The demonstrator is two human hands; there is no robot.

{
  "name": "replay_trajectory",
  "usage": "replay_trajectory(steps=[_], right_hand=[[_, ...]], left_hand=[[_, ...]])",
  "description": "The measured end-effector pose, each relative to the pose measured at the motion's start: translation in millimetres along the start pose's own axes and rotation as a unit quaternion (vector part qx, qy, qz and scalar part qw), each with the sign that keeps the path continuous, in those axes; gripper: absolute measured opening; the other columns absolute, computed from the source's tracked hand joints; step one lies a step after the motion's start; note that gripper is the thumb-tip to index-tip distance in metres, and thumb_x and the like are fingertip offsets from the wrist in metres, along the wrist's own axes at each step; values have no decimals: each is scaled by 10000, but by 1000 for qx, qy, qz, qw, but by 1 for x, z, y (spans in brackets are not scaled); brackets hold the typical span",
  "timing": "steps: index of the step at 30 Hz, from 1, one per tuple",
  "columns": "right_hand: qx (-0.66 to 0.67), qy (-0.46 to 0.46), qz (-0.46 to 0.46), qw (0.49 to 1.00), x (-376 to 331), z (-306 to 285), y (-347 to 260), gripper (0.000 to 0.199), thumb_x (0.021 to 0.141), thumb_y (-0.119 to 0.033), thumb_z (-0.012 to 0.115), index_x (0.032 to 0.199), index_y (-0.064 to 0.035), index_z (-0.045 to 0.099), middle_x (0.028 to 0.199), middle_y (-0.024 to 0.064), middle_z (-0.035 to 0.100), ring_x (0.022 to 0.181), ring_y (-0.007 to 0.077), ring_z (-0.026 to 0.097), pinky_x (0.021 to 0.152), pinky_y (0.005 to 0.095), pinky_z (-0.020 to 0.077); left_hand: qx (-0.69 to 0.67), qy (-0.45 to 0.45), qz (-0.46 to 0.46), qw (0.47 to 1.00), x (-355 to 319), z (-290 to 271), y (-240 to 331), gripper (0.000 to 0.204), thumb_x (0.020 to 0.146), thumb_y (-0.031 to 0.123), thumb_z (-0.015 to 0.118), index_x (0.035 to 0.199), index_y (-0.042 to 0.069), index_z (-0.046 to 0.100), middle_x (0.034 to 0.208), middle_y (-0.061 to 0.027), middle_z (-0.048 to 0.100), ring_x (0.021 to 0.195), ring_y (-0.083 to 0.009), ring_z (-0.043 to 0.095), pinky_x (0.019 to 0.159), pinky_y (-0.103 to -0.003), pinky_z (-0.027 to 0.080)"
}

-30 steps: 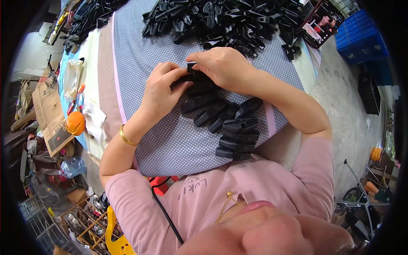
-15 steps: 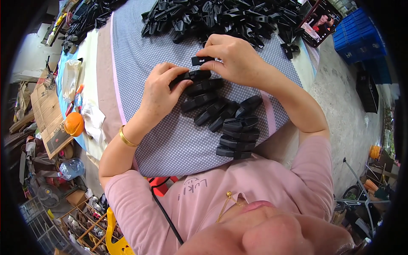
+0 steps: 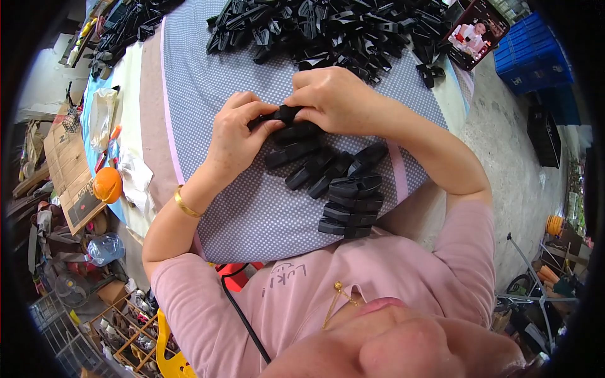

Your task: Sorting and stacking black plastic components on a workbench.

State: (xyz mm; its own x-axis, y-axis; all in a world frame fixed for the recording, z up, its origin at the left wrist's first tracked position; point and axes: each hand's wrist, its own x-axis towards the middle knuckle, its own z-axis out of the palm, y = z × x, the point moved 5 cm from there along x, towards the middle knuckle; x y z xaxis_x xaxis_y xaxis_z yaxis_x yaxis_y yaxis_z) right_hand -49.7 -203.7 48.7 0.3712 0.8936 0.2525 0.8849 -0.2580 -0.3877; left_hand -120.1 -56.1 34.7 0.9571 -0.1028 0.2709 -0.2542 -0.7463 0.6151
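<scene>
My left hand (image 3: 238, 133) is closed on one end of a small black plastic part (image 3: 287, 114), pinched between thumb and fingers. From the other side, my right hand (image 3: 335, 99) also grips black plastic, and the two hands meet there; the fingers cover much of it, so I cannot tell one piece from two. Just below the hands, a curving row of similar black plastic parts (image 3: 293, 153) lies on the dotted grey cloth (image 3: 236, 220). The row bends round to a neat stack of black parts (image 3: 350, 206) near my body.
A large heap of loose black parts (image 3: 309, 28) covers the far side of the table. At the far right stands a phone (image 3: 476, 34) with a lit screen, with a blue crate (image 3: 532, 53) beyond. An orange round object (image 3: 108, 185) and a crumpled white bag (image 3: 135, 179) lie left.
My right hand has come down and left, bringing its black piece against the one in my left hand. The gap between the pieces has closed. My left hand has hardly moved.
</scene>
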Motion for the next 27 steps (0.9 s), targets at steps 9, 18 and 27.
replay_trajectory(steps=[9, 18, 27], right_hand=[[72, 92, -46, 992, -5, -6, 8, 245, 738, -172, 738, 946, -48, 702, 863, 74, 618, 743, 254, 611, 665, 343, 506], [-216, 139, 60, 965, -3, -8, 21, 307, 780, -204, 707, 1045, -55, 660, 1023, 45, 608, 977, 218, 552, 812, 341, 461], [-211, 206, -3, 956, -3, -10, 26, 148, 769, -222, 676, 838, -91, 672, 850, 20, 595, 895, 196, 560, 747, 321, 452]], left_hand=[[-28, -35, 9, 999, 2, -2, 5, 189, 726, 116, 747, 873, 7, 699, 793, -83, 593, 777, -230, 565, 669, -326, 467], [50, -73, 62, 994, 39, -10, 15, 328, 788, 205, 729, 1057, 31, 659, 918, -124, 617, 873, -290, 595, 745, -357, 496], [218, 90, 68, 969, 98, -13, -25, 401, 804, 297, 736, 1063, 0, 659, 919, -123, 631, 726, -228, 615, 677, -313, 505]])
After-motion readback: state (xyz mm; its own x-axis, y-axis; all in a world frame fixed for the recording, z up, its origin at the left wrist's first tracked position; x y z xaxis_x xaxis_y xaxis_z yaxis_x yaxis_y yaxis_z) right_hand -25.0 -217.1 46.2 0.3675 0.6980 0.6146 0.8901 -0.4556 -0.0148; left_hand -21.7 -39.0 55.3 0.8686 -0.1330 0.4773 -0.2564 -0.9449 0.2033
